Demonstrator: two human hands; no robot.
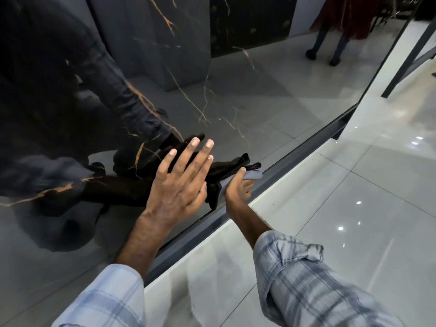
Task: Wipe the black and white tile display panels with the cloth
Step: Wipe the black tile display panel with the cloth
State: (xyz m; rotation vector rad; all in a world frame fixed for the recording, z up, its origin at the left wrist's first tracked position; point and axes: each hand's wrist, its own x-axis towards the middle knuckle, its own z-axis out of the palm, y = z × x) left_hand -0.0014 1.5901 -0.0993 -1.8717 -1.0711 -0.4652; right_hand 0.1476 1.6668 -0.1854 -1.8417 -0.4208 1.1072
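- The black panel (70, 244), glossy and threaded with gold veins, fills the left side of the view. Its surface mirrors the arms, the floor tiles and a standing person's legs.
- The left grip (179, 185) lies flat against the panel near its lower edge, fingers straight and spread, holding nothing.
- The right grip (237, 190) sits just beside the left one, further along the panel's lower edge, its fingers and thumb curled round the grey cloth (254, 175).
- The cloth is bunched in that grip and pressed to the panel where the glossy face meets the frame; a fold sticks out past the thumb.
- A dark metal frame (295, 155) runs along the panel's lower edge.
- The floor (354, 208), of pale glossy tiles with small glints of light, spreads away from the panel beyond the frame.
- Both forearms reach toward the panel, with a checked pale-blue left sleeve (106, 300) and right sleeve (306, 279) rolled back.
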